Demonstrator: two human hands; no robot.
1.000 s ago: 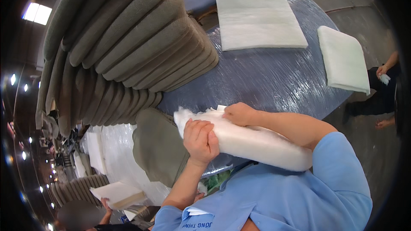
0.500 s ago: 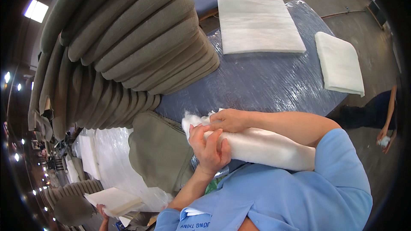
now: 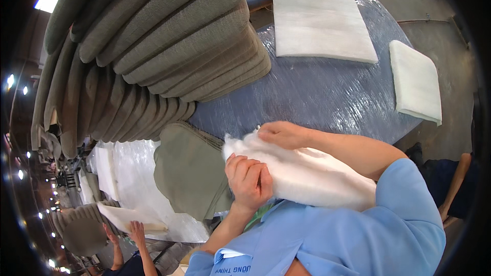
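Both my hands grip a thick white wadding pad (image 3: pixel 307 176) held close to my chest. My left hand (image 3: pixel 249 183) clasps its near edge, fingers curled over the fluffy end. On the top corner of the pad rests my right hand (image 3: pixel 283 134), pinching it, with the forearm lying along the pad. Just left of the pad an olive fabric cushion cover (image 3: pixel 189 171) lies on the table, touching the pad's end.
A tall leaning stack of olive cushions (image 3: pixel 153 46) fills the upper left. The table (image 3: pixel 317 92) is wrapped in shiny plastic film. Two flat white wadding sheets (image 3: pixel 319 20) (image 3: pixel 417 79) lie beyond. Another person's hands (image 3: pixel 134 231) work lower left; a person's arm (image 3: pixel 458 184) shows at right.
My left hand has slid a little right and lower along the pad's end, and my right hand has settled on its top corner. The person at the right has shifted.
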